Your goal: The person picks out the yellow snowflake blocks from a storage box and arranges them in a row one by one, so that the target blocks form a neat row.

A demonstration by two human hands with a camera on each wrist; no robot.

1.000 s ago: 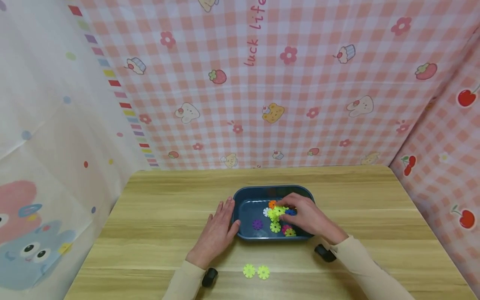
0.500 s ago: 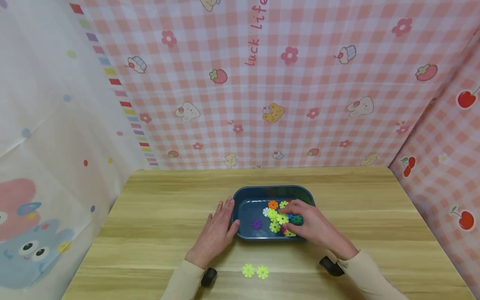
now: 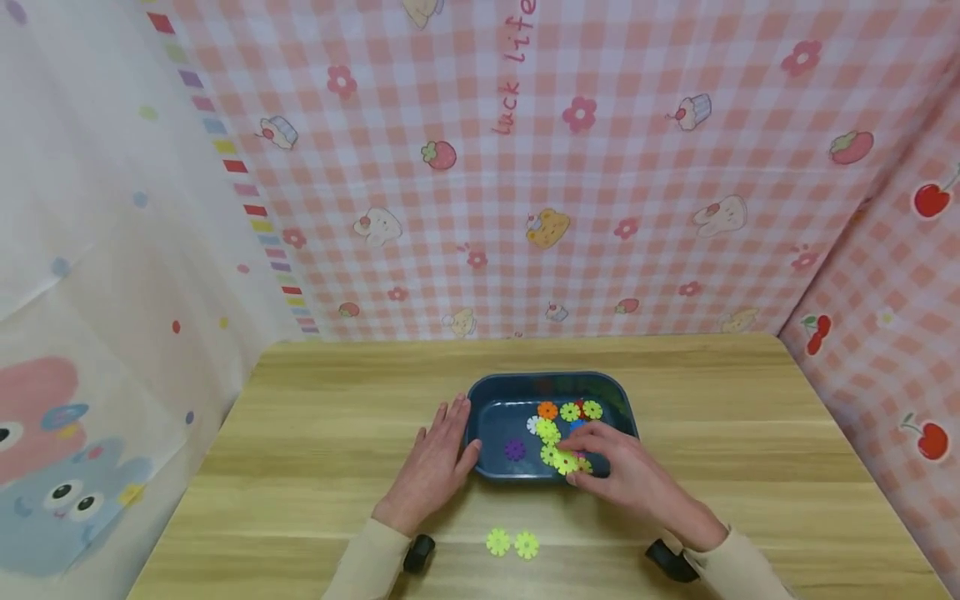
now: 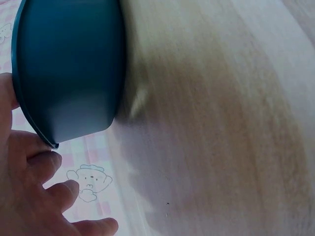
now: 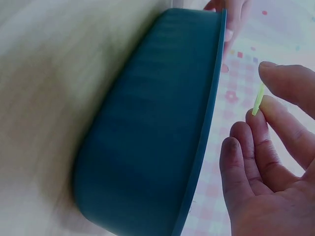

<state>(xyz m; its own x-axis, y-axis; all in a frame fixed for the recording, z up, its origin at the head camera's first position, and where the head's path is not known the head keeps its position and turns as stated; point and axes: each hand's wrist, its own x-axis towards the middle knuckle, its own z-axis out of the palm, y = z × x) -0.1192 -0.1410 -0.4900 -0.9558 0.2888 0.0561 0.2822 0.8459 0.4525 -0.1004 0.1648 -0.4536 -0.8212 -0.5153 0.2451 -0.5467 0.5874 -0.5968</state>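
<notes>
My right grip [image 3: 633, 475] pinches a thin yellow-green notch-edged disc [image 3: 565, 464], apparently plastic, over the smooth dark-blue round-cornered plastic tray [image 3: 491, 427]. Left of that grip lies a flat purple notched disc [image 3: 514, 450]. My left grip [image 3: 431, 475], fingers extended, touches the tray's left end; between both grips, nearer me, two yellow-green toothed discs [image 3: 498, 542] lie on the wood-grained counter [image 3: 322, 425].
</notes>
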